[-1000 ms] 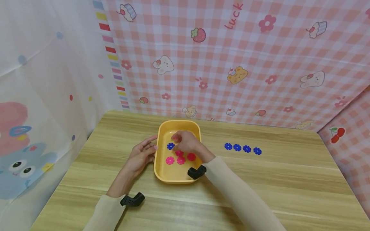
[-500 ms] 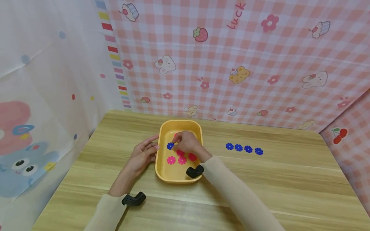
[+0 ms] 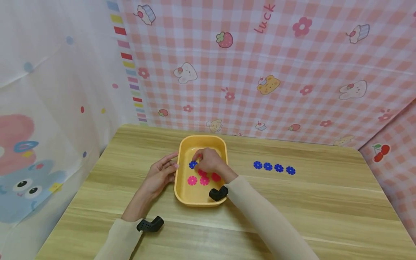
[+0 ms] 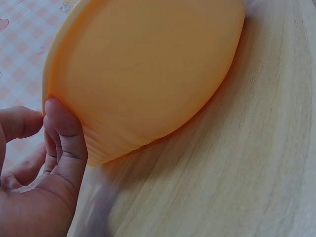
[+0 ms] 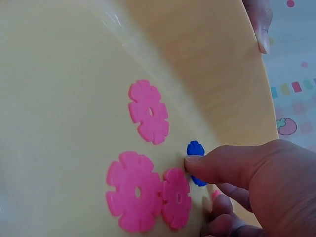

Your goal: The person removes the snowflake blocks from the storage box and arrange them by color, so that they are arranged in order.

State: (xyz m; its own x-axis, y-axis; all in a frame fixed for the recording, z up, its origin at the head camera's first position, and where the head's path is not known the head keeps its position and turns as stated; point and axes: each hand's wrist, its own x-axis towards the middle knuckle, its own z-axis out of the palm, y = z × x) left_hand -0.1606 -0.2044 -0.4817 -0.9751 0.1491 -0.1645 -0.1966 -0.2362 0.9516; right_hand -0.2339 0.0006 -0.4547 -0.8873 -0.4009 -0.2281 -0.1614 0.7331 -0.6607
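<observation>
As the left hand (image 3: 157, 177) holds the tray (image 3: 195, 195), the right hand (image 3: 209, 160), its pinch unclear, touches the probably light, stiff blue disc (image 3: 192, 165), best gripped edgewise.

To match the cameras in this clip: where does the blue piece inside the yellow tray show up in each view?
Head: the blue piece is slightly left of and below centre, at the fingertips of the right hand.
Left wrist: not in this picture.
Right wrist: the blue piece is right of and below centre, partly covered by the right hand.
Shared landmark: the yellow tray, in all three.
</observation>
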